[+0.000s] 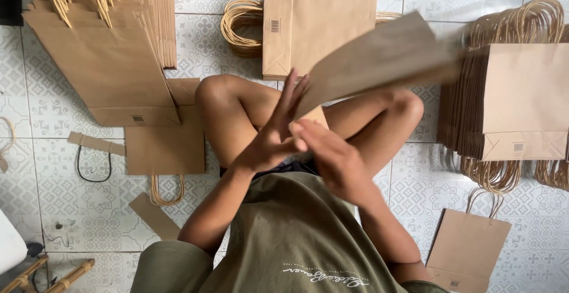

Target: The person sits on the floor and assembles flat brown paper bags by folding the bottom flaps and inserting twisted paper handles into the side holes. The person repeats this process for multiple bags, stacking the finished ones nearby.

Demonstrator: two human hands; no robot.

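I sit cross-legged on a patterned tile floor. A flat brown paper bag (385, 53), blurred by motion, tilts up to the right above my knees. My right hand (332, 154) grips its lower left corner. My left hand (272, 133) presses against the same corner, fingers stretched upward and apart. Both hands meet over my lap.
A thick stack of brown bags with twisted handles (515, 100) lies at the right. More bags (109, 62) are piled at the upper left, one bag (320, 23) lies ahead, another (468, 248) at the lower right. Cardboard strips (98, 143) and a black cord (93, 171) lie at the left.
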